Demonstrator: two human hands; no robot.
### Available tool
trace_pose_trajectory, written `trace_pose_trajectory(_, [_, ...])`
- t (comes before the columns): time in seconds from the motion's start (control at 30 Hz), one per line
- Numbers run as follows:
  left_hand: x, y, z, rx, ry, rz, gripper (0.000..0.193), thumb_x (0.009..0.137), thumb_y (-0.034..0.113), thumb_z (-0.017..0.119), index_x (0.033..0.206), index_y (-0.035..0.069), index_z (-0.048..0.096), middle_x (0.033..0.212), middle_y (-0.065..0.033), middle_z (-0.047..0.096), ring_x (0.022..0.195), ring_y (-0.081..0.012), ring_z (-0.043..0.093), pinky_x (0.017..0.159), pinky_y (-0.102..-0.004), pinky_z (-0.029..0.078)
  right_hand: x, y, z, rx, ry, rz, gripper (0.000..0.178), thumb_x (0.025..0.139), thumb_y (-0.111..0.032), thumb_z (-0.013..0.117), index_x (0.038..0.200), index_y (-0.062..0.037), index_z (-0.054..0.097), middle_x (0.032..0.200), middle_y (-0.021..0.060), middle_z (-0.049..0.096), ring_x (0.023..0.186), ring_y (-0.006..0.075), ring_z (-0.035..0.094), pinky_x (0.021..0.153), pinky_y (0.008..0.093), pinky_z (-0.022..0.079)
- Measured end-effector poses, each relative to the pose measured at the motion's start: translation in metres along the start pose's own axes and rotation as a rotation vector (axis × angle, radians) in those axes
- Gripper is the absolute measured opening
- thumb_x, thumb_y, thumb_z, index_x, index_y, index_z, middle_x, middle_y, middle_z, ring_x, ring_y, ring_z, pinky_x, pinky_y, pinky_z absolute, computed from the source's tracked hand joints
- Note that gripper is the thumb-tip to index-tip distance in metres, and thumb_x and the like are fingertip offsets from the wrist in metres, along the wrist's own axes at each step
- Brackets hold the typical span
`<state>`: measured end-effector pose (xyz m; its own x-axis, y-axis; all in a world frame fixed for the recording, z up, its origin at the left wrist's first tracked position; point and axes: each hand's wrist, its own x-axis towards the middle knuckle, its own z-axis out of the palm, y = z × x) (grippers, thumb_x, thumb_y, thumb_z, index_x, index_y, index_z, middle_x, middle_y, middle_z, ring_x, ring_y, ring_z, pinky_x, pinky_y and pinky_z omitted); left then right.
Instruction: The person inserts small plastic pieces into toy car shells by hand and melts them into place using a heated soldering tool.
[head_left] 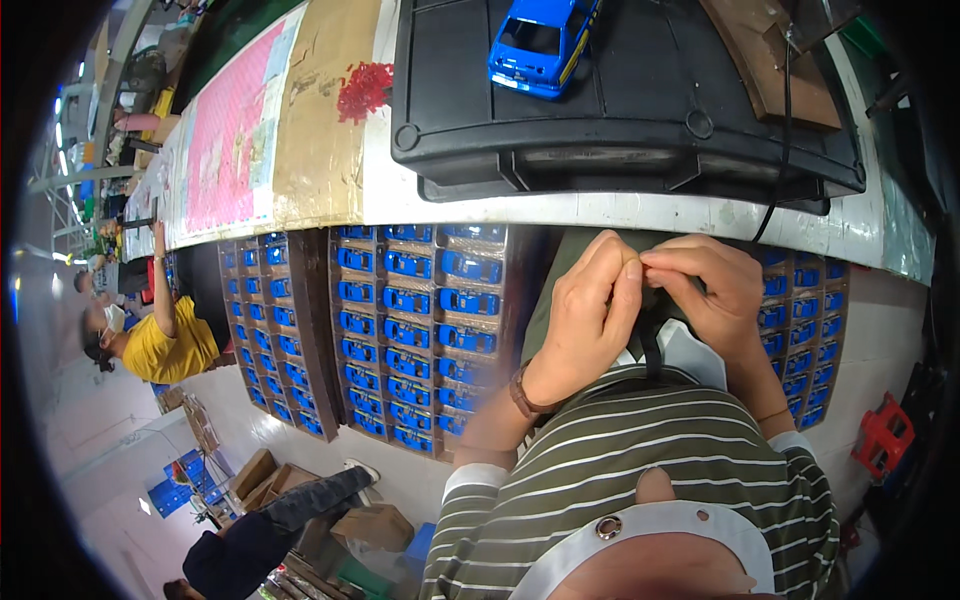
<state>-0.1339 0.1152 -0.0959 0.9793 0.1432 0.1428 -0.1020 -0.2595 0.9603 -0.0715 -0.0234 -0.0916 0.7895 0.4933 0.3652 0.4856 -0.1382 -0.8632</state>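
My left hand (590,312) and my right hand (715,290) meet in front of my body, just below the edge of the white-topped table (480,208). Both are closed, thumbs and fingers pinched, with the fingertips almost touching. Whatever sits between them, if anything, is too small to make out. Beyond the hands, a large black plastic bin (620,128) lies on the table with its flat side up. On it rests a blue toy car body (530,70) with open window holes; neither hand touches it.
A pile of small red pieces (365,92) lies beside the bin, near cardboard (325,165). Trays of blue toy cars (405,330) stand below the table at both sides. A black cable (785,150) hangs over the bin. A red stool (885,440) stands right; other people (165,340) are at left.
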Motion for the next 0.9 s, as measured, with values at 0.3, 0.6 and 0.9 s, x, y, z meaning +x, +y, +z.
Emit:
trace_pose_trajectory(0.3, [0.087,0.036,-0.054,0.617,0.411,0.401,0.047,0.075,0.022,0.071,0.106,-0.005,0.048,0.101,-0.019,0.051,0.089,-0.0331,0.052,0.071,-0.0372,0.043,0.021,-0.015,-0.037,-0.248,0.166,-0.199,0.015,0.068,0.003,0.069,0.082,0.0004,0.064,0.072,0.0104,0.063,0.064,0.0226,0.062,0.056,0.0278,0.049])
trace_pose_trajectory(0.6, [0.164,0.021,-0.086,0.595,0.028,0.097,0.061,0.064,0.039,0.065,0.098,-0.011,0.059,0.08,-0.021,0.064,0.074,-0.0279,0.063,0.071,-0.0343,0.048,0.02,-0.02,-0.047,-0.308,0.146,-0.357,0.021,0.062,0.002,0.07,0.082,0.0,0.065,0.075,0.0099,0.065,0.066,0.0227,0.063,0.057,0.0267,0.05])
trace_pose_trajectory(0.9, [0.093,0.087,-0.068,-0.294,-0.166,-0.285,0.043,0.089,0.03,0.052,0.114,-0.004,0.05,0.101,-0.0153,0.06,0.082,-0.018,0.061,0.066,-0.0252,0.051,0.006,-0.028,-0.07,-0.395,0.231,-0.596,0.02,0.061,-0.002,0.069,0.081,-0.0003,0.065,0.074,0.0101,0.063,0.063,0.0218,0.061,0.052,0.0267,0.049])
